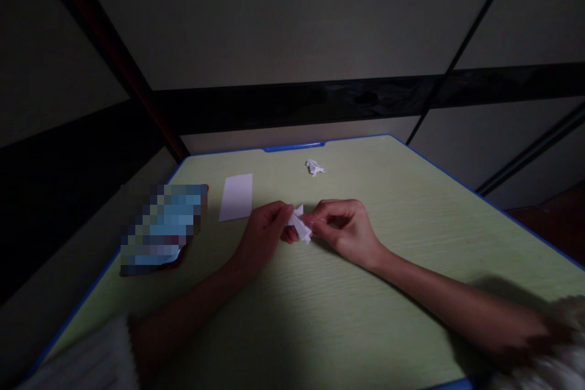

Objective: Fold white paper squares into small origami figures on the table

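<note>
A small piece of folded white paper [300, 225] is held just above the table between my two hands. My left hand [267, 228] pinches its left side between thumb and fingers. From the other side, my right hand [345, 225] has its thumb and forefinger closed on the right edge. Parts of the paper are hidden behind the fingertips. Farther back lies a second folded white paper figure [314, 167], shaped somewhat like a frog, touched by neither hand. A flat white sheet of paper [236, 197] rests beyond my left hand.
The pale green table [388, 317] has a blue rim and a blue handle-like strip [295, 147] at its far edge. At the left lies a flat bluish object with a dark red edge [164, 231], blurred by pixelation. Wardrobe-like panels [297, 18] stand close behind the table.
</note>
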